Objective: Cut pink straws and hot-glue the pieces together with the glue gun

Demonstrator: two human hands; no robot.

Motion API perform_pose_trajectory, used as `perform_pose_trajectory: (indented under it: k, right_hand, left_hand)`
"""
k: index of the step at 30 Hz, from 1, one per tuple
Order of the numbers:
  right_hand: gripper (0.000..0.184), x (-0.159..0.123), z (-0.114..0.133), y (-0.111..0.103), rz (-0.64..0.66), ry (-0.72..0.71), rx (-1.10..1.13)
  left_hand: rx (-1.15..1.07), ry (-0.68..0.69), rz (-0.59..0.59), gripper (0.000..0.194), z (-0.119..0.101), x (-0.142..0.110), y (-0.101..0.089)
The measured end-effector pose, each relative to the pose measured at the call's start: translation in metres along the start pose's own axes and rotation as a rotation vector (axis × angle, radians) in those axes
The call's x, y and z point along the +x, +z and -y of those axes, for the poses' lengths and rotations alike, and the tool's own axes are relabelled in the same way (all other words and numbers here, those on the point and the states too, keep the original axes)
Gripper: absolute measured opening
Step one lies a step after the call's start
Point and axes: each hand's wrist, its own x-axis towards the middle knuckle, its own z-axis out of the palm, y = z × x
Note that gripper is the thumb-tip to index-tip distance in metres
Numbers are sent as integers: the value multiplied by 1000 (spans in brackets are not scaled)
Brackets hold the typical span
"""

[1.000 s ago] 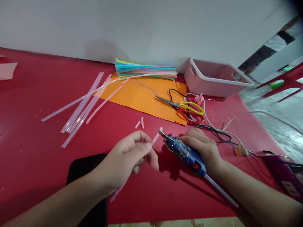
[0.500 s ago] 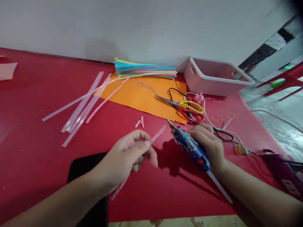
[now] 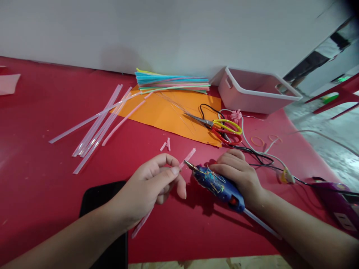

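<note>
Between thumb and fingers, my left hand [image 3: 158, 179] pinches a thin pink stick [image 3: 189, 156]; its tail end shows below the wrist. My right hand [image 3: 241, 173] is wrapped round a blue glue gun [image 3: 218, 183], with a translucent glue stick [image 3: 262, 223] jutting from its back. The metal nozzle lies at the pink stick, just beyond my left fingertips; whether it touches I cannot tell. Small cut pink pieces [image 3: 166, 144] lie on the red table behind my left hand.
Scissors [image 3: 213, 125] and an orange sheet [image 3: 174, 108] lie behind my hands, with coloured pipe cleaners [image 3: 171, 81] at the wall. Translucent sticks [image 3: 98, 123] are on the left. A pink bin [image 3: 252, 93], cables [image 3: 260, 158], a purple socket strip [image 3: 336, 205] and a black phone-like slab [image 3: 108, 243] surround the area.
The glue gun has moved left and slightly down in my right hand, bringing its nozzle to the pink stick. My left hand has stayed nearly still.
</note>
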Motion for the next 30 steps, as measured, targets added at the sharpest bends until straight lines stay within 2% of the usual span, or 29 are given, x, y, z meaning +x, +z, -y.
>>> perform_pose_trajectory:
  k: [25, 30]
  right_hand:
    - [18, 1, -1, 0, -37, 67, -28]
    - [25, 3, -1, -1, -28, 75, -44]
  left_hand:
    - [-18, -8, 11, 10, -1, -2, 0]
    - [-19, -6, 10, 10, -1, -2, 1]
